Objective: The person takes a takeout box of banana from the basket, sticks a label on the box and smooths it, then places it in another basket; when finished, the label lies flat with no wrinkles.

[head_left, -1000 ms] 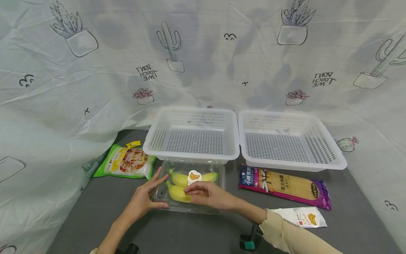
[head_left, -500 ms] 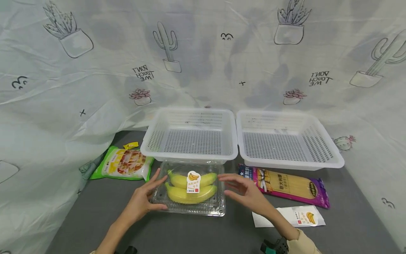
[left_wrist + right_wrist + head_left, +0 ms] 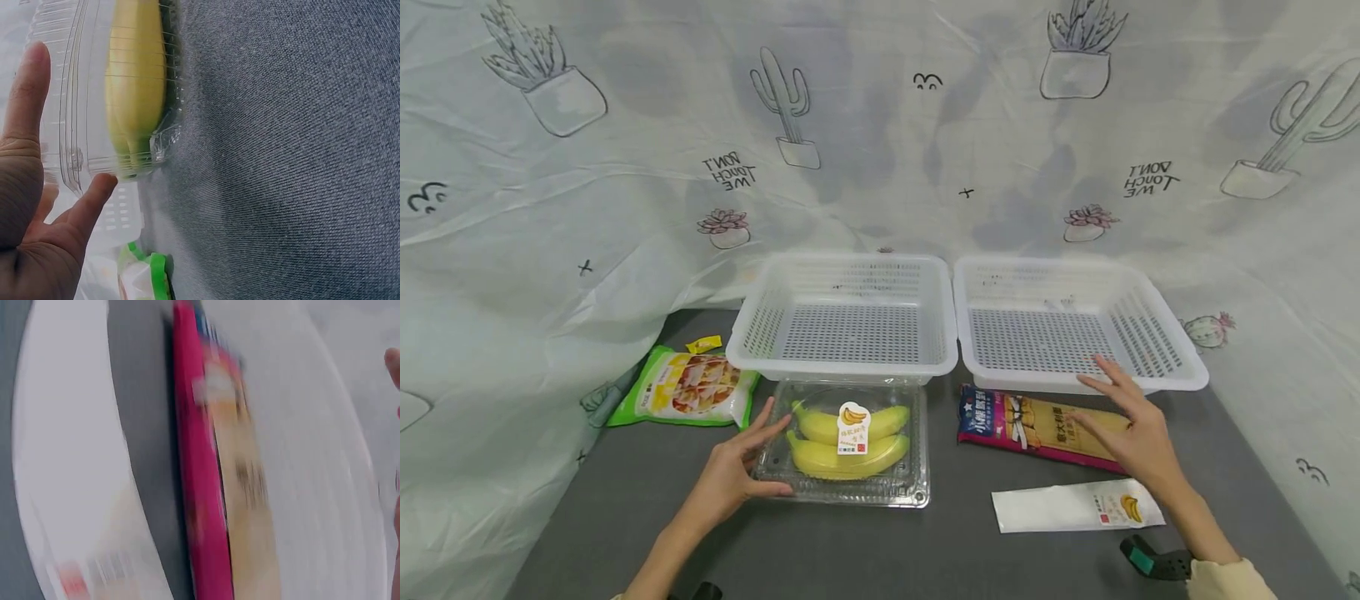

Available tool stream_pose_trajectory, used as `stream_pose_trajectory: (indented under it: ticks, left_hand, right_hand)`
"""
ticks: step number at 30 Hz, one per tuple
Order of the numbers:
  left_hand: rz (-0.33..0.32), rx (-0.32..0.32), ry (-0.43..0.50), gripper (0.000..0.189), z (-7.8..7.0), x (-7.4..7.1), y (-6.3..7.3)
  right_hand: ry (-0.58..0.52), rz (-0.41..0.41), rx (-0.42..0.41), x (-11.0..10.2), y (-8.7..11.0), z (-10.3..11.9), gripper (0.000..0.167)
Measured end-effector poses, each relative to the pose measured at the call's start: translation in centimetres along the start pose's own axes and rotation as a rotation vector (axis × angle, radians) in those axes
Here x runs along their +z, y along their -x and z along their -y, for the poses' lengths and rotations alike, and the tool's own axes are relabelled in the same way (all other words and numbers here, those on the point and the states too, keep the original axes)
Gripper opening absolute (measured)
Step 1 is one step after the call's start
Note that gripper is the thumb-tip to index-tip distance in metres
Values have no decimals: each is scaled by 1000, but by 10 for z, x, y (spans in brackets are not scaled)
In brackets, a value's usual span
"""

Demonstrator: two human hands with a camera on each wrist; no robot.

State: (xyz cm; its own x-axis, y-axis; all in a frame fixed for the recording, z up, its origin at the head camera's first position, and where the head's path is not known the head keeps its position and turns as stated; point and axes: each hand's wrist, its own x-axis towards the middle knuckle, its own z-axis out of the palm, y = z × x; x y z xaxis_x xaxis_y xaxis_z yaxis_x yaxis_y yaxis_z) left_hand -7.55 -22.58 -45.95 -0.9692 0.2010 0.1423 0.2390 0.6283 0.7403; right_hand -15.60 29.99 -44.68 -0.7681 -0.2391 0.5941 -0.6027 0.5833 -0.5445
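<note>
A clear plastic clamshell box (image 3: 916, 471) with yellow bananas (image 3: 842, 462) inside lies shut on the grey table. On its lid is a white banana sticker (image 3: 853, 427). My left hand (image 3: 722, 479) rests at the box's left side, thumb and fingers spread and fairly straight; the left wrist view puts the fingertips at its edge. With fingers spread and nothing held, my right hand (image 3: 1138, 433) hovers over the right end of a spaghetti packet (image 3: 1000, 421), hiding part of it. Nearer me lies a white strip of backing paper (image 3: 1045, 508) bearing another banana sticker (image 3: 1117, 507).
Two white perforated baskets stand side by side behind, the left basket (image 3: 842, 367) and the right basket (image 3: 1075, 379). At the left lie a green-edged food bag (image 3: 681, 387) and a small yellow packet (image 3: 703, 344). A patterned cloth (image 3: 865, 167) hangs behind.
My right hand has lifted off the sticker on the box lid and moved right, over the spaghetti packet. My left hand has stayed at the box. The view has shifted slightly.
</note>
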Motion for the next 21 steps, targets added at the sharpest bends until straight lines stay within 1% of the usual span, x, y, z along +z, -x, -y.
stream_pose_trajectory:
  ticks: [2,4,7,10,13,14,18,19,21]
  left_hand:
    - [-5,-3,-5,89,0,0,0]
    - [-12,-3,-19,89,-1,0,0]
    - [-23,1,-38,89,0,0,-1]
    - [-43,6,-40,89,0,1,-1]
    - [-74,30,-6,87,2,4,0]
    - [-88,43,10,85,3,5,1]
    - [-138,101,87,75,7,10,3]
    - [-149,109,103,71,7,11,4]
    - [-163,102,145,65,6,11,4]
  right_hand:
    - [71,-1,47,-15,1,-15,59]
    - [117,13,108,-31,0,-27,58]
    - [217,89,227,-52,0,-45,67]
    - [263,171,330,-69,-2,-61,77]
    - [278,219,382,-81,-6,-73,77]
    - [275,228,388,-84,-8,-76,73]
    - [321,256,419,-94,-15,-83,59]
    - [334,259,430,-97,-16,-84,57]
    - [350,267,446,-101,-18,-85,54]
